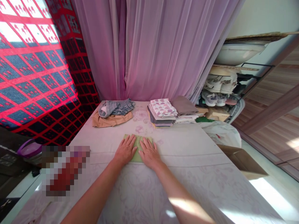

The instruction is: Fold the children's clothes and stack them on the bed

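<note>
- Left hand (125, 150): open, palm down on a folded green cloth (137, 157) — not gripping
- Right hand (149, 153): open and flat on it too
- Folded clothes (162, 112): 12 o'clock on the bed (187, 146)

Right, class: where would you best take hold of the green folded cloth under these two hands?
Probably the far end of the green folded cloth, which shows past the fingertips of the left hand and right hand. Come from the far side, sliding the fingers under: it lies thin and flat on the bedsheet, and the hands cover its middle.
</note>
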The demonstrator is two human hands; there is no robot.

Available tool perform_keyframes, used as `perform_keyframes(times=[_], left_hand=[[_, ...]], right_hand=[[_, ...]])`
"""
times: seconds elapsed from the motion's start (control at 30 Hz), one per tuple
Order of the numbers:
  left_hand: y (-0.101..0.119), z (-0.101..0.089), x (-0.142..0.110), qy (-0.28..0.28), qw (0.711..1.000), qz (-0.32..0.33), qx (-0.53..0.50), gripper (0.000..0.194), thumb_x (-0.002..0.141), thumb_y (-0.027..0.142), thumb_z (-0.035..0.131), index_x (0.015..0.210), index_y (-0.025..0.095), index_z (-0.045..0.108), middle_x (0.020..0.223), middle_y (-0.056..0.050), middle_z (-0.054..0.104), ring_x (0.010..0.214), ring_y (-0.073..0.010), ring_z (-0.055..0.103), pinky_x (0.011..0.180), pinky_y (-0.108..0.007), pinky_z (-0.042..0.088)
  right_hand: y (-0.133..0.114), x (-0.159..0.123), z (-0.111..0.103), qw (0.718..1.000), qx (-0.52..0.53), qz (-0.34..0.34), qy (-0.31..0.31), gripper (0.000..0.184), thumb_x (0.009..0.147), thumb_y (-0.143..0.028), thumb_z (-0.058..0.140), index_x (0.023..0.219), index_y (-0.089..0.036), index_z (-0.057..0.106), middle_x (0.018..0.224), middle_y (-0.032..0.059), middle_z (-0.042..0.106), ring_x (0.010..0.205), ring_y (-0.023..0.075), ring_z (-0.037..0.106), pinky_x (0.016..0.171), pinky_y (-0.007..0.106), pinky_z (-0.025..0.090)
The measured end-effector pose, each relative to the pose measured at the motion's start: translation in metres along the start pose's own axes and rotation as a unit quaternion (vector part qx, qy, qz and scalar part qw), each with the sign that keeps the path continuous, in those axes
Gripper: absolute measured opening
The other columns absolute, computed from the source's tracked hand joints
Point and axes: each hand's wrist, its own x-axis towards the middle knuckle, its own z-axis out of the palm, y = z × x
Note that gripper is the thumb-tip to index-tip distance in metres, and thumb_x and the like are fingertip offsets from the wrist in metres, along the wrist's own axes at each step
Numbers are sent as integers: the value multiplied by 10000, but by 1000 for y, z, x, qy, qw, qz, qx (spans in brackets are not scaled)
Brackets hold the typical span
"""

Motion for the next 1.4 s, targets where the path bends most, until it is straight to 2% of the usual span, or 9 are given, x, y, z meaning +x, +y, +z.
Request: perform_keyframes(times=[0.23,0.43,0.53,0.63,0.77,0.93,1.07,1.23,1.4], left_hand=[[-5,3,-4,5,1000,3,-6,595,959,467,318,1499,222,262,1552,-77,304,1425,-261,266,1128,-459,244],[-3,1,-3,-9,1000,-12,-12,601,954,468,327,1501,228,256,1556,-71,296,1426,-268,262,1131,-467,231],[-1,-1,-3,-1,1000,-10,-12,600,948,466,341,1495,227,275,1551,-75,307,1420,-276,274,1123,-478,244],[3,-4,-3,23,1000,-13,-5,594,935,452,379,1483,233,306,1539,-76,333,1407,-284,302,1117,-486,257],[11,-15,-9,84,996,4,-1,504,913,351,448,1398,214,453,1487,-80,427,1388,-288,334,1136,-484,234],[19,-30,-33,131,987,76,-50,278,898,302,488,1100,234,667,1206,-87,653,1207,-241,522,1106,-459,299],[24,-35,-51,83,987,110,-81,241,873,400,557,996,245,695,991,-72,687,970,-211,597,950,-398,436],[25,-31,-54,60,990,97,-82,284,849,405,602,1069,243,676,1042,-70,685,960,-226,603,883,-388,459],[22,-30,-53,101,991,45,-77,248,861,225,544,1082,236,656,1056,-63,688,988,-213,597,940,-388,439]], right_hand=[[18,-12,-4,999,-4,-31,-16,564,956,-466,344,1486,-276,302,1593,79,123,1450,226,176,1145,531,108],[45,-30,-8,995,-23,-94,-27,598,942,-479,387,1489,-252,303,1563,104,241,1445,226,197,1156,500,92],[54,-39,-5,994,-24,-105,14,584,920,-465,440,1463,-263,360,1545,103,298,1421,239,263,1149,500,132],[59,-45,-2,992,7,-84,92,523,902,-411,473,1394,-233,465,1452,116,457,1338,238,401,1123,470,233],[63,-49,-2,977,75,-69,188,330,886,-319,463,1145,-202,631,1289,109,605,1200,211,532,1043,399,363],[60,-53,-6,972,77,-130,183,264,773,-273,585,1021,-205,644,1359,116,542,1278,248,452,1059,439,340],[56,-54,-7,975,41,-148,164,202,792,-259,604,978,-227,677,1407,105,495,1318,261,402,1068,451,317],[56,-51,-4,973,27,-152,174,186,899,-250,510,976,-230,678,1359,89,548,1289,245,443,1041,425,360],[62,-48,2,955,84,-134,252,286,964,-279,373,954,-200,647,1295,105,598,1244,214,499,1030,402,393]])
